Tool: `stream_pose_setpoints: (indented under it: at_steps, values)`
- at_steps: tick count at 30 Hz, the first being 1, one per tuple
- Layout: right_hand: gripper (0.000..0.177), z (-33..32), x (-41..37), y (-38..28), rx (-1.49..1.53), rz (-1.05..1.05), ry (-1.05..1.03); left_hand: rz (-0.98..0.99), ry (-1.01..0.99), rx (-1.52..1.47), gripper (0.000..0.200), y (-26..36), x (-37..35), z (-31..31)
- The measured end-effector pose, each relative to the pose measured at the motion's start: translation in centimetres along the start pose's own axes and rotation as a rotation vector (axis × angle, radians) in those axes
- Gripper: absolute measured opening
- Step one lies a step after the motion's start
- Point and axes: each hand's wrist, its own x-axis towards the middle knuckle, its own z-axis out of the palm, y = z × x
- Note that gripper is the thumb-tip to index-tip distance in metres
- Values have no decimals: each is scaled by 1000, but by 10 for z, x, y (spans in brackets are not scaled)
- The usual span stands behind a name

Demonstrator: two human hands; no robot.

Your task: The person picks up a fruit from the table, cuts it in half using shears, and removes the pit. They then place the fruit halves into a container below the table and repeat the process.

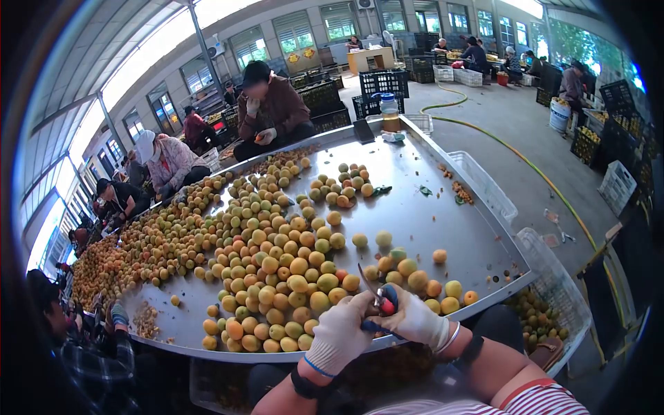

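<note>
Both my hands wear white knit gloves and meet over the near edge of the metal table (pixel 443 235). Between them shows a small tool (pixel 386 303) with a curved, pointed metal blade sticking up and a red and dark body. My right hand (pixel 420 322) is closed around it. My left hand (pixel 339 337) presses against the tool's left side with curled fingers; I cannot tell what they hold. Dark finger coverings show where the hands meet. Apricots (pixel 297 283) in yellow, orange and green lie loose just beyond my hands.
A white crate (pixel 553 277) with fruit stands at my right, below the table rim. A jar of brown liquid (pixel 390 114) is at the far corner. Co-workers (pixel 273 114) sit along the left side. A yellow-green hose (pixel 532 183) crosses the floor.
</note>
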Motion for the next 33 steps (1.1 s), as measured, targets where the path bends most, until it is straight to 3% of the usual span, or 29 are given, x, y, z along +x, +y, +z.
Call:
stream_pose_setpoints:
  at_steps: [8,10,12,14,18,21,23,26,28,30,31,32,33]
  values:
    - [24,-1,-2,-3,-133,-37,86,28,-4,31,48,8,-3,-3]
    - [24,-1,-5,-1,-535,-122,127,13,-10,153,42,8,-4,-3]
    - [24,1,-4,2,-542,-144,125,10,7,150,39,4,-4,3]
    - [23,1,-4,4,-602,-395,161,10,24,147,36,1,-3,9]
    - [20,4,-2,16,-670,-320,237,53,124,118,27,-7,-2,21]
    - [12,5,5,33,-546,-135,348,120,192,80,21,-7,0,25]
    - [9,4,13,60,-40,-20,380,181,231,81,16,-4,1,27]
    - [21,0,5,21,479,231,344,237,307,21,16,0,4,28]
    - [24,-18,5,15,728,290,201,334,371,-90,19,1,0,28]
    - [24,-26,10,13,558,318,227,343,284,-117,24,5,-6,18]
    - [21,-17,15,12,359,154,320,234,11,-296,27,13,-9,9]
    - [27,-24,17,22,-5,90,208,120,-257,-474,30,16,-13,5]
    - [28,-25,16,22,-216,106,185,108,-356,-604,30,16,-14,8]
